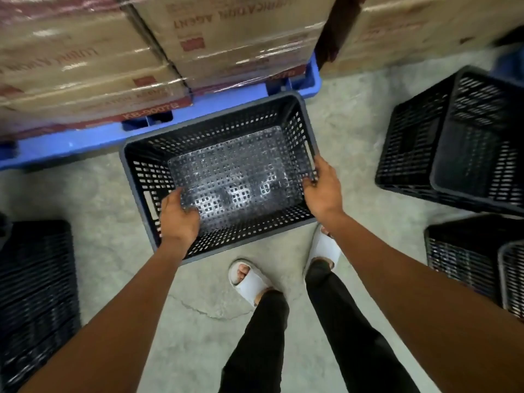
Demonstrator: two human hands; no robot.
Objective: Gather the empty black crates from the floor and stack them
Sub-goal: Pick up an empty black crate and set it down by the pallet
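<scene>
An empty black perforated crate is in front of me, open side up, held above the concrete floor. My left hand grips its near-left rim, fingers curled inside. My right hand clasps the right rim by the handle slot. More black crates lie around: one tipped on its side at the right, another at the lower right, and one upside down at the far left.
A blue pallet with shrink-wrapped cardboard boxes stands just behind the held crate. More boxes rise at the back right. My feet in pale slides stand on the concrete floor.
</scene>
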